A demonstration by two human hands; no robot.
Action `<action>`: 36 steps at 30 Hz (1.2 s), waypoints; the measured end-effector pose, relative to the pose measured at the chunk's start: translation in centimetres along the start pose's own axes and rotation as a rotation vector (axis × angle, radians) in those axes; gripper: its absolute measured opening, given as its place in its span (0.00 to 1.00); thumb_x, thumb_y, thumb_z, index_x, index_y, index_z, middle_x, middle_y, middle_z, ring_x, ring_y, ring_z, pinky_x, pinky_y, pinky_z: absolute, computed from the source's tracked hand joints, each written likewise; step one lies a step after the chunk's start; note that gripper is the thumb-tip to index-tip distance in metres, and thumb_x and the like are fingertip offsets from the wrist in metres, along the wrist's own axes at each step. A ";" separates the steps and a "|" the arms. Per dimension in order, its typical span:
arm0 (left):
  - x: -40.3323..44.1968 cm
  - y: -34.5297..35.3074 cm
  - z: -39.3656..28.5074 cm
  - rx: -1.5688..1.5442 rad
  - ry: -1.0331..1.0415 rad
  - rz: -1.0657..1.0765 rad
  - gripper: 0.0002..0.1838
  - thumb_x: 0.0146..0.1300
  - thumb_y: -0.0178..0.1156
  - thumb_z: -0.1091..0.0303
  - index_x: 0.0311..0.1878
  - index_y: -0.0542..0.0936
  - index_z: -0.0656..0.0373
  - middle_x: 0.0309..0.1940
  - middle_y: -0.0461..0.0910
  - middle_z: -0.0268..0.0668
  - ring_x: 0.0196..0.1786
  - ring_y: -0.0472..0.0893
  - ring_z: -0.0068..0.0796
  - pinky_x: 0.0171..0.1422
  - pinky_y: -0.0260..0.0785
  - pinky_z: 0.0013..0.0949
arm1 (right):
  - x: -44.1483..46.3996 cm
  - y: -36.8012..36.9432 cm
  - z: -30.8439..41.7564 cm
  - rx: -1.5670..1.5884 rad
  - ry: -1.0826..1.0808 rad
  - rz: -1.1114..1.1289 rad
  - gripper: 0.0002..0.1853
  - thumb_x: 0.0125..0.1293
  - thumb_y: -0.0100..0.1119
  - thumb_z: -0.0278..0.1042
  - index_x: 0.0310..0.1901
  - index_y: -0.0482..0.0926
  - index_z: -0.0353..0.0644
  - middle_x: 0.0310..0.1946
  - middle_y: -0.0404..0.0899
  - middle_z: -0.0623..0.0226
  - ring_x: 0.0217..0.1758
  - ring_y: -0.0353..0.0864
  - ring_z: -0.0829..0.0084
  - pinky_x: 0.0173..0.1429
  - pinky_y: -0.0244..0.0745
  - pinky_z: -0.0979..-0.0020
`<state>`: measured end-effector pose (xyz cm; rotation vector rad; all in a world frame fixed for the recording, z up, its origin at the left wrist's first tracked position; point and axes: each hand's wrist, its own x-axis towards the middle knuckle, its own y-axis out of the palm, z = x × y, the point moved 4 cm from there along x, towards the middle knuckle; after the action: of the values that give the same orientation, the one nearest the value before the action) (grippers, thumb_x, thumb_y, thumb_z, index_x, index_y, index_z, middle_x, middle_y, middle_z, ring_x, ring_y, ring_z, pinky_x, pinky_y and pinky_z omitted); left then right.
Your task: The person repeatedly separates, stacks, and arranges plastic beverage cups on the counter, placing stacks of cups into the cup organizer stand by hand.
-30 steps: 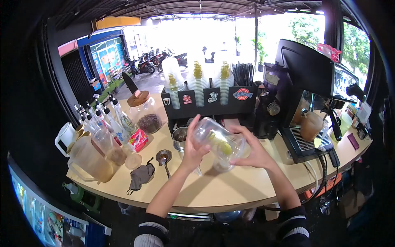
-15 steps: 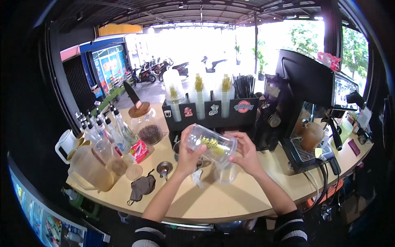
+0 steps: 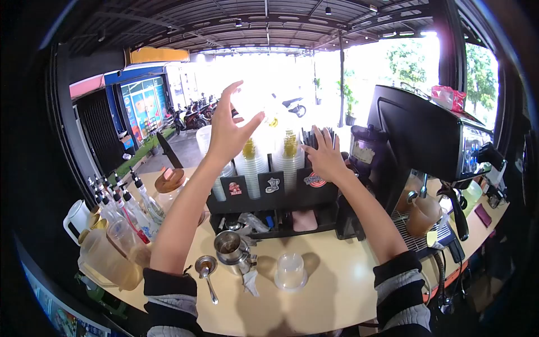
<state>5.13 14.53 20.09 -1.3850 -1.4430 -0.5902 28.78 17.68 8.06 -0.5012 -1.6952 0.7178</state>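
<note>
My left hand (image 3: 227, 132) is raised above the cup rack, thumb and fingers curved around a clear plastic cup (image 3: 273, 120) with yellow print. Bright backlight washes out most of that cup's outline. Stacks of similar printed cups (image 3: 260, 167) stand in the black rack (image 3: 252, 188) below it. My right hand (image 3: 327, 157) has its fingers spread at the black straws (image 3: 310, 136), beside the right-hand stack. On the counter below, a small clear cup-like container (image 3: 291, 271) stands near a metal pitcher (image 3: 231, 250).
Left on the counter are pump bottles (image 3: 135, 208), a cloudy plastic jug (image 3: 112, 258) and a lidded glass jar (image 3: 170, 182). A spoon (image 3: 210, 286) and crumpled tissue (image 3: 250, 282) lie in front. An espresso machine (image 3: 421, 129) with a brown drink (image 3: 422, 216) stands at right.
Both hands have moved up and forward from over the counter to the rack. The cup has left the right hand, which now has spread fingers. The view has shifted too.
</note>
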 end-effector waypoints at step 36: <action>0.8 9.7 5.5 0.335 0.150 0.339 0.35 0.58 0.60 0.55 0.64 0.60 0.62 0.65 0.59 0.53 0.69 0.59 0.48 0.70 0.54 0.42 | 1.2 1.0 -0.5 -0.012 0.033 -0.109 0.18 0.57 0.59 0.40 0.51 0.79 0.57 0.71 0.42 0.56 0.74 0.37 0.50 0.69 0.32 0.36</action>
<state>12.57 21.81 15.94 -1.2501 -1.0958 -0.2164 28.94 19.27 8.26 -0.4235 -1.6830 0.6181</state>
